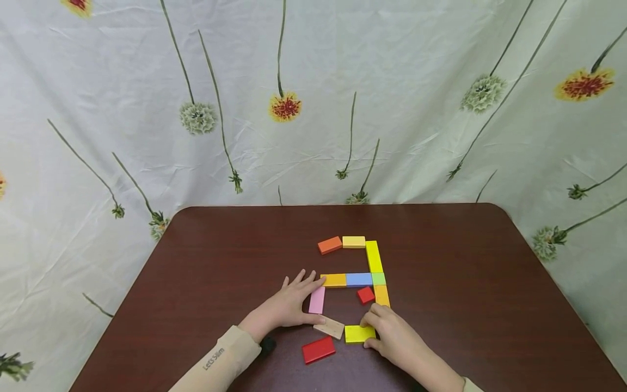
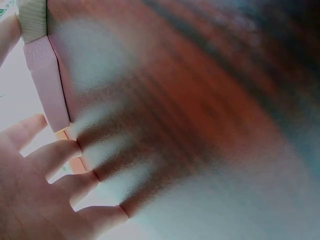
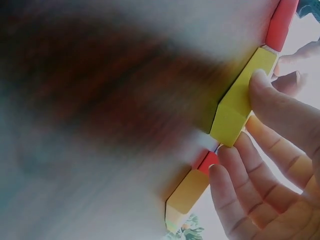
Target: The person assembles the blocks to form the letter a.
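My right hand (image 1: pixel 394 332) pinches the right end of a yellow block (image 1: pixel 357 334) between thumb and fingers; the block lies on the table. In the right wrist view the thumb (image 3: pixel 280 102) presses one side of it. Fingers spread, my left hand (image 1: pixel 286 305) lies around a pink block (image 1: pixel 317 300). One fingertip is right at the left end of an amber block (image 1: pixel 334 281), and the thumb overlaps a plain wooden block (image 1: pixel 330 328). A blue block (image 1: pixel 359 280) and a green block (image 1: pixel 379 279) continue the row to the right.
Above the row stand a long yellow block (image 1: pixel 374 257), a pale yellow block (image 1: pixel 354 242) and an orange block (image 1: pixel 330 245). A small red block (image 1: pixel 365 295) lies inside the outline beside another amber block (image 1: pixel 381 295). Nearer me is a larger red block (image 1: pixel 318 350) on the dark table (image 1: pixel 220 256).
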Motion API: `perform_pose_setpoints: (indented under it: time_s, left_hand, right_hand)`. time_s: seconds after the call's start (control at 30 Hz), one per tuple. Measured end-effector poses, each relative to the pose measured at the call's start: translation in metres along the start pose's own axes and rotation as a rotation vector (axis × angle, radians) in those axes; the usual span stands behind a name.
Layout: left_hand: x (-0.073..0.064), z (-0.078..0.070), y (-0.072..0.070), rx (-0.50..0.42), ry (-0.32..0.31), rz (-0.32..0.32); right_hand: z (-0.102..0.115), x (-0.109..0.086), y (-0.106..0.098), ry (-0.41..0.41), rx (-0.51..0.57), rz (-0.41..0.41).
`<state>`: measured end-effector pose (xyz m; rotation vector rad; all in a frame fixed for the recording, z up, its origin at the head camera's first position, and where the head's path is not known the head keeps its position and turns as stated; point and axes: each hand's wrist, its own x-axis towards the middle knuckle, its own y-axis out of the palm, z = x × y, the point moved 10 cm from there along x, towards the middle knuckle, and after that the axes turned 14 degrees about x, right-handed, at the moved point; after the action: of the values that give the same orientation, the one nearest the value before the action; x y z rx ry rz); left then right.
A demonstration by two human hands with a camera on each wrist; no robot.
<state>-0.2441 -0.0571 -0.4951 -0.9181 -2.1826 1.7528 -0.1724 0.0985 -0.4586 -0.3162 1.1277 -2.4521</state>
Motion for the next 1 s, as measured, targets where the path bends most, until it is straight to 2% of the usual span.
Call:
perform_pose_setpoints:
  time_s: [0.4,0.53,0.77,0.83,1.0]
  left_hand:
    - [0.000,0.000,0.002,0.001,-0.004,0.011]
    - [0.001,0.001,0.002,0.002,-0.004,0.010]
    - [0.003,0.003,0.002,0.004,-0.008,0.003]
    - [0.002,0.003,0.002,0.004,-0.011,0.005]
    - [0.002,0.002,0.003,-0.001,-0.010,0.013]
  right_hand:
    - [0.001,0.000,-0.002,-0.037,-0.014,-0.021]
    - [-0.003,0.004,-0.008,-0.021,0.002,-0.031]
    - [-0.021,0.030,-0.042,0.036,-0.018,-0.155]
    - [-0.026,0.039,-0.046,0.063,-0.044,-0.149]
    - [-0.032,0.053,-0.040,0.119,-0.065,-0.075]
